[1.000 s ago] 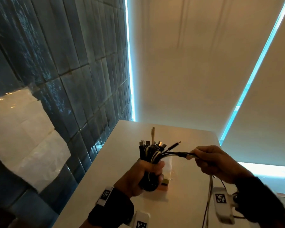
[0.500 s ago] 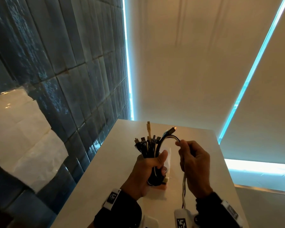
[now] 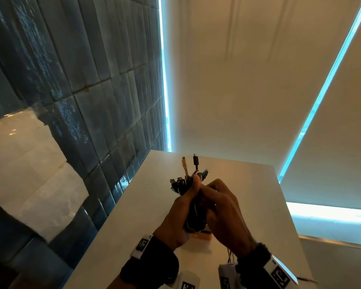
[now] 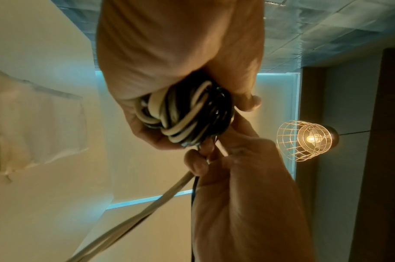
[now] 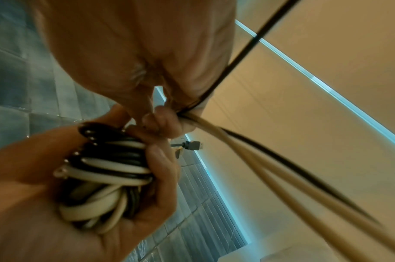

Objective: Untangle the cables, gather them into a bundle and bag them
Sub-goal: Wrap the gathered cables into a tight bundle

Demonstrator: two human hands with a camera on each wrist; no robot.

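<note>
My left hand grips a bundle of black and white cables upright above the table. Several connectors stick out of its top, among them a white plug and a black plug. My right hand is pressed against the bundle's right side. In the right wrist view its fingers pinch loose beige cables and a thin black cable that trail away from the coiled bundle. The left wrist view shows the coils in my left palm.
A white table runs ahead, with a dark tiled wall along its left edge. A small packet with an orange edge lies on the table under my hands, mostly hidden. Pale blinds stand behind. A wire-cage lamp glows.
My right hand swung in from the right with the loose cable end and now sits against the bundle. The left hand kept its grip and rose slightly.
</note>
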